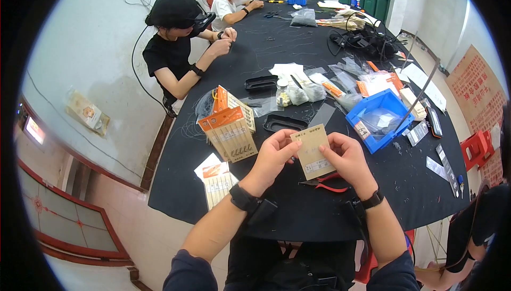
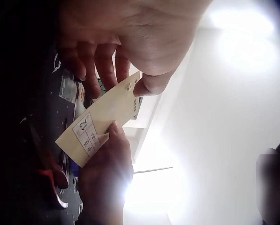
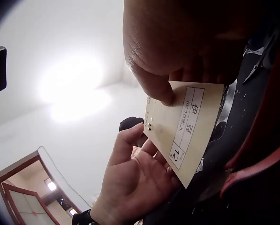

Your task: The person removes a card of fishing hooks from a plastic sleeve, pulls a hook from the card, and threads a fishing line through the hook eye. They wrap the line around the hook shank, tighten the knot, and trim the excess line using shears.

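Note:
A beige cardboard packet card (image 1: 311, 155) with a printed label marked 12 is held up over the near side of the table. My left hand (image 1: 277, 155) pinches its upper left corner, the thumb (image 2: 151, 85) on the front face and the other fingers behind. My right hand (image 1: 351, 160) grips the opposite side, its thumb (image 3: 161, 91) lying flat across the front. Much of the right hand's fingers is hidden behind the card. Below the card, red-handled pliers (image 1: 331, 187) lie on the black tablecloth.
Bundles of orange-topped cards (image 1: 228, 131) stand left of my hands, with more cards (image 1: 217, 184) lying nearer. Beyond are black trays (image 1: 285, 124) and a small jar (image 1: 282, 96). A blue bin (image 1: 375, 118) sits to the right. Two people work along the table's left side.

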Motion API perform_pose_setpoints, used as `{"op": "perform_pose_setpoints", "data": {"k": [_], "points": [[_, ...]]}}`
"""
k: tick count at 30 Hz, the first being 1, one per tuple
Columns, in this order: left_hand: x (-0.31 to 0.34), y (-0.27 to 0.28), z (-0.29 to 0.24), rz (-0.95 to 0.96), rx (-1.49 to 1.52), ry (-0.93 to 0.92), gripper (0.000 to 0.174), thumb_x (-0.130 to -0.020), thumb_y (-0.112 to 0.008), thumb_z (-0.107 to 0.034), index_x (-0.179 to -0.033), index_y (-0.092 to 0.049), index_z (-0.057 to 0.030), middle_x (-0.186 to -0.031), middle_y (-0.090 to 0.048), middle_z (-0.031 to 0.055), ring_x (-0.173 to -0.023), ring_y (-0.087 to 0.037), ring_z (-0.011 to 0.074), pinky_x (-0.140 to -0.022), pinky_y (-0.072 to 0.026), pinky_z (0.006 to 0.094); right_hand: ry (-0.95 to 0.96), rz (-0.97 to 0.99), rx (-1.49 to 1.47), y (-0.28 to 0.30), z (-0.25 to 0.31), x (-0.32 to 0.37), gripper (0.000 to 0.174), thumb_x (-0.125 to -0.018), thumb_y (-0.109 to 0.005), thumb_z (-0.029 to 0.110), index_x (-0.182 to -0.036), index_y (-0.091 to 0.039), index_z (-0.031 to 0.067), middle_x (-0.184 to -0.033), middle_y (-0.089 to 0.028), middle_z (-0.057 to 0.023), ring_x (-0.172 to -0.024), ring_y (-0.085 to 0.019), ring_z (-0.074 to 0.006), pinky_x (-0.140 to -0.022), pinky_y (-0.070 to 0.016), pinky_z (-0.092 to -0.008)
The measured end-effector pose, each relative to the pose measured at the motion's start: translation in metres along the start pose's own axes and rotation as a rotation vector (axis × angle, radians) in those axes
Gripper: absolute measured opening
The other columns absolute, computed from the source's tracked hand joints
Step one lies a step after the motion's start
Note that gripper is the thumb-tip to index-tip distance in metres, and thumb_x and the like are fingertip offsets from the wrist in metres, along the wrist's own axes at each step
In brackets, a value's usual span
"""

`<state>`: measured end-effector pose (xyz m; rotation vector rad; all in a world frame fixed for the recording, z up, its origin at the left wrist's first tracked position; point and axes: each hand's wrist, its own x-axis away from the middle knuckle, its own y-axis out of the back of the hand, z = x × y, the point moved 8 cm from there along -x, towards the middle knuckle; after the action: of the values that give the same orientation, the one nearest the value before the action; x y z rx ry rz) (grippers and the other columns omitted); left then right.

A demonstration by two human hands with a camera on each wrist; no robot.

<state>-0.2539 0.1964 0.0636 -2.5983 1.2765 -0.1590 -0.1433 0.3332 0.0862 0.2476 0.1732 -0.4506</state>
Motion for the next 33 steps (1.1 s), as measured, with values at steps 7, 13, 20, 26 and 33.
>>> {"op": "perform_pose_setpoints", "data": {"k": [7, 13, 20, 26, 33], "points": [[-0.002, 0.004, 0.005, 0.020, -0.027, -0.003, 0.018, -0.097, -0.066, -0.023, -0.106, -0.065, -0.0072, -0.091, -0.067, -0.0024, -0.080, -0.059, 0.0048, -0.069, -0.0453, 0.0200, 0.038, -0.009, 0.088, 0.000, 0.007, 0.001, 0.015, -0.092, -0.068, 0.013, -0.092, -0.068, -0.0023, -0.073, -0.067, -0.0012, -0.063, -0.059, -0.0033, -0.057, -0.0465, -0.0216], [-0.001, 0.004, 0.005, 0.017, -0.059, 0.005, 0.019, -0.097, -0.066, -0.023, -0.106, -0.066, -0.0062, -0.091, -0.067, -0.0025, -0.080, -0.058, 0.0046, -0.069, -0.0450, 0.0200, 0.083, -0.012, 0.217, -0.001, 0.025, 0.003, 0.014, -0.091, -0.068, 0.011, -0.092, -0.068, -0.0029, -0.071, -0.067, -0.0033, -0.060, -0.059, -0.0050, -0.056, -0.0463, -0.0223], [-0.002, 0.002, 0.002, 0.034, -0.046, -0.044, 0.019, -0.095, -0.069, -0.024, -0.101, -0.068, -0.0056, -0.090, -0.066, -0.0045, -0.080, -0.055, 0.0017, -0.068, -0.0412, 0.0194, 0.123, -0.019, 0.268, -0.001, 0.033, 0.004, 0.012, -0.090, -0.068, 0.009, -0.092, -0.068, -0.0029, -0.071, -0.066, -0.0043, -0.059, -0.059, -0.0059, -0.056, -0.0467, -0.0229], [-0.001, 0.004, -0.005, -0.011, -0.074, -0.109, 0.016, -0.092, -0.072, -0.016, -0.099, -0.066, -0.0025, -0.088, -0.066, -0.0022, -0.076, -0.056, 0.0023, -0.068, -0.0437, 0.0186, 0.189, -0.034, 0.284, -0.002, 0.036, 0.005, 0.012, -0.089, -0.069, 0.008, -0.092, -0.068, -0.0027, -0.073, -0.065, -0.0053, -0.059, -0.060, -0.0081, -0.055, -0.0459, -0.0230], [-0.003, 0.009, 0.000, -0.002, -0.098, -0.096, 0.015, -0.093, -0.071, -0.013, -0.101, -0.065, -0.0013, -0.092, -0.068, -0.0002, -0.081, -0.059, 0.0033, -0.071, -0.0455, 0.0194, 0.261, -0.035, 0.246, -0.002, 0.039, 0.007, 0.012, -0.088, -0.069, 0.008, -0.094, -0.068, -0.0020, -0.073, -0.065, -0.0038, -0.058, -0.056, -0.0086, -0.054, -0.0435, -0.0235]]}}
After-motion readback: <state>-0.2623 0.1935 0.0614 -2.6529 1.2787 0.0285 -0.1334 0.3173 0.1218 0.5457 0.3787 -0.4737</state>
